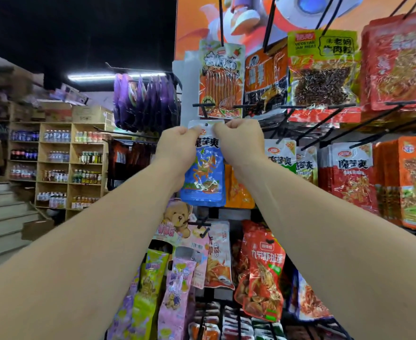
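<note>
A blue and white snack packet (205, 173) hangs upright in front of a wire display rack. My left hand (177, 146) pinches the packet's top left corner. My right hand (238, 141) pinches its top right corner. The packet's hang hole sits between my two hands, just below a black peg (203, 109) of the rack. An orange packet (238, 190) hangs behind it to the right.
Many snack packets hang on black pegs all over the rack (324, 119), right and below. Purple bags (143, 101) hang on the left. Wooden shelves with bottled drinks (55, 165) stand at the far left, beside grey steps (1, 217).
</note>
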Tool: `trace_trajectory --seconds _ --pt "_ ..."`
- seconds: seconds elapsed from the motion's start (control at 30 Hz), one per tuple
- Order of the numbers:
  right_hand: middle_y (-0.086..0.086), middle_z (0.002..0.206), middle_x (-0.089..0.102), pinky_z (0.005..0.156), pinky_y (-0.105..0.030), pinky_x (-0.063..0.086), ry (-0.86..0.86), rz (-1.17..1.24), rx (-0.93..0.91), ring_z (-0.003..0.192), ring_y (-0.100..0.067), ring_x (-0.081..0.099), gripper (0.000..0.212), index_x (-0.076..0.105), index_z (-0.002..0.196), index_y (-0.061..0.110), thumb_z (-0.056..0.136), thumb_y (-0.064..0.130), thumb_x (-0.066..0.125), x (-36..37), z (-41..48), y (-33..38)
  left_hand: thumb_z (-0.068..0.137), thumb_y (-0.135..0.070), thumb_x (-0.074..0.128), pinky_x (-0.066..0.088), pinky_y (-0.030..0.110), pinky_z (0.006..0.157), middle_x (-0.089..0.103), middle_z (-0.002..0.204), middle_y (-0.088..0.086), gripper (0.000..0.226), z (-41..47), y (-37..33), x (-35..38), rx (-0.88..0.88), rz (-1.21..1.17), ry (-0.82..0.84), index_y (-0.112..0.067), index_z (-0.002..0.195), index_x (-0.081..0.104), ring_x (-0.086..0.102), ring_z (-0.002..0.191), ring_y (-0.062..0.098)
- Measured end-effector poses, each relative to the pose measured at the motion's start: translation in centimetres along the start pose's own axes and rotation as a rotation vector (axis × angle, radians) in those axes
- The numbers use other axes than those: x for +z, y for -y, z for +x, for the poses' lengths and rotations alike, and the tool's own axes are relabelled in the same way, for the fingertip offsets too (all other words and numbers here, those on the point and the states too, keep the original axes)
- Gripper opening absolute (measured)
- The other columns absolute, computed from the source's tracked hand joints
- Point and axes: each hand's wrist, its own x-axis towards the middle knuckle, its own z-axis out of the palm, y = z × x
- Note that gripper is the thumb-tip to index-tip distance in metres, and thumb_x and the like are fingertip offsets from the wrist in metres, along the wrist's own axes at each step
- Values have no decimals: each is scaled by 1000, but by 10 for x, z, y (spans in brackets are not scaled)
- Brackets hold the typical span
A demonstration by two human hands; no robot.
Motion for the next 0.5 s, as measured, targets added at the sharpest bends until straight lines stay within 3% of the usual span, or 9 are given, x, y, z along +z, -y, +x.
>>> trace_trajectory --seconds 0.1,0.17,0.27,0.37,0.5 --pt "9 41 20 53 -30 19 -11 -51 13 50 -19 19 44 36 53 20 87 22 64 4 -1 1 65 -68 68 46 47 77 57 90 6 55 13 15 -2 -14 -34 11 -21 93 65 53 79 25" --pt "8 39 20 51 -30 19 -27 -82 6 48 -17 19 47 36 52 20 90 25 63 4 0 -1 69 -68 66 43 44 71 54 84 7 53 12 15 -1 21 -17 8 -18 86 64 48 76 25" --pt "7 41 26 49 -31 22 -38 -117 -43 46 -15 22 54 38 51 18 96 33 64 4 1 -6 88 -48 63 35 40 63 36 69 8 43 6 9 0 112 50 -32 -22 59 45 36 69 25" --pt "0 52 33 54 -33 25 -66 -116 -84 53 -19 27 51 44 53 16 96 33 65 5 1 -9 99 -31 61 28 37 58 26 57 -1 50 9 12 3 166 89 -67 -22 57 35 28 62 21" --pt "6 40 34 48 -27 28 -87 -209 -99 38 -14 30 56 42 46 16 96 28 66 6 4 -13 101 -27 61 22 36 55 23 50 -8 51 18 23 3 147 165 -67 -18 56 38 20 53 18"
